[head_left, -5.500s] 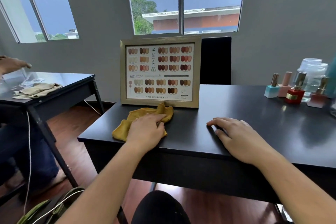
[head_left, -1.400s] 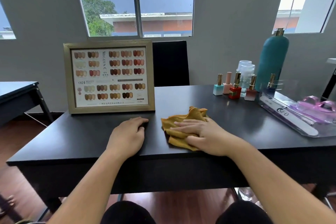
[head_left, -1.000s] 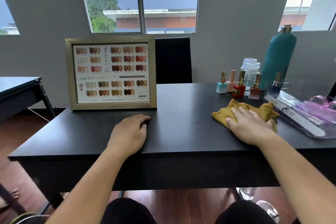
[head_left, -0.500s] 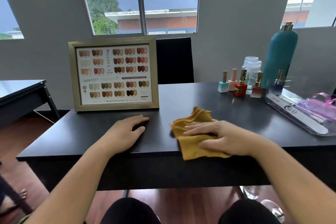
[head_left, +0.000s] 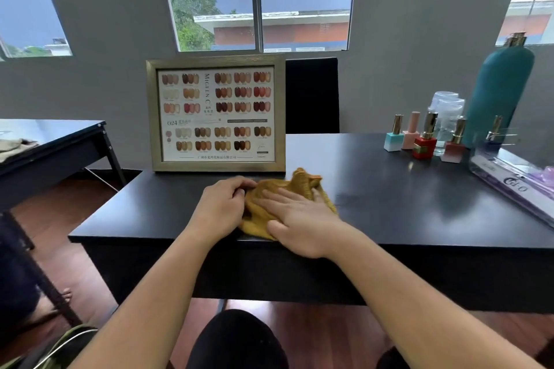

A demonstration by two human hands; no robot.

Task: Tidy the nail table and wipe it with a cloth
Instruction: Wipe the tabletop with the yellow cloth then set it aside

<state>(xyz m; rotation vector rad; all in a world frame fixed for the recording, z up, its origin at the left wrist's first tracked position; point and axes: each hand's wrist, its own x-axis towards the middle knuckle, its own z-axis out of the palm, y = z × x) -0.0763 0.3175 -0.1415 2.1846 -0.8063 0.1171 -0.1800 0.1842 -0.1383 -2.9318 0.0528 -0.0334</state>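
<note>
A mustard-yellow cloth (head_left: 302, 186) lies bunched on the black nail table (head_left: 389, 204), near the front edge and just in front of the framed colour chart (head_left: 215, 117). My right hand (head_left: 296, 219) presses flat on top of the cloth with its fingers spread. My left hand (head_left: 221, 207) sits right beside it on the left, its fingers curled onto the cloth's left edge. Most of the cloth is hidden under the two hands.
Several nail polish bottles (head_left: 424, 141), a clear jar (head_left: 446, 117) and a tall teal bottle (head_left: 497, 93) stand at the back right. A clear tray (head_left: 515, 186) with a nail file lies at the right edge. A black chair (head_left: 311, 96) stands behind the table; a second table (head_left: 51, 141) is at the left.
My right hand has swept the cloth from the right side back to the left, up against my left hand. My left hand's fingers now curl onto the cloth's edge.
</note>
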